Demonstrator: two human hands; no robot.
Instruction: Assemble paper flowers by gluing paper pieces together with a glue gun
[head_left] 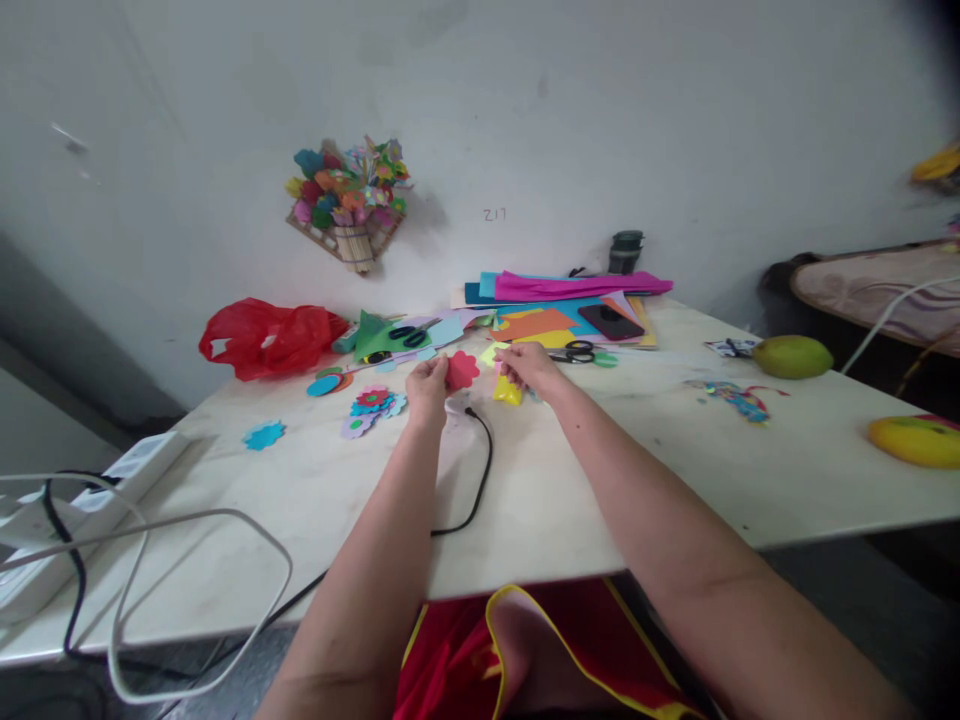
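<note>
My left hand (427, 388) pinches a red paper flower (463, 371) with a scalloped edge, holding it upright above the table. Close on its right, my right hand (529, 368) has thumb and finger closed at the edge of a pale yellow paper piece (492, 353). Below that hand lies a small bright yellow packet (508, 391). A pile of layered paper flowers (373, 402) rests left of my left hand, and a single blue paper flower (264, 435) lies farther left. Behind my right hand are black-handled scissors (579, 351).
Blue paper circles (324, 385), a red plastic bag (270, 338) and a second pair of scissors (409, 335) lie at the back left. Coloured sheets (536, 324) and a phone (611, 322) are behind. A black cable (489, 460), power strip (142, 455) and mango (793, 356) also occupy the table.
</note>
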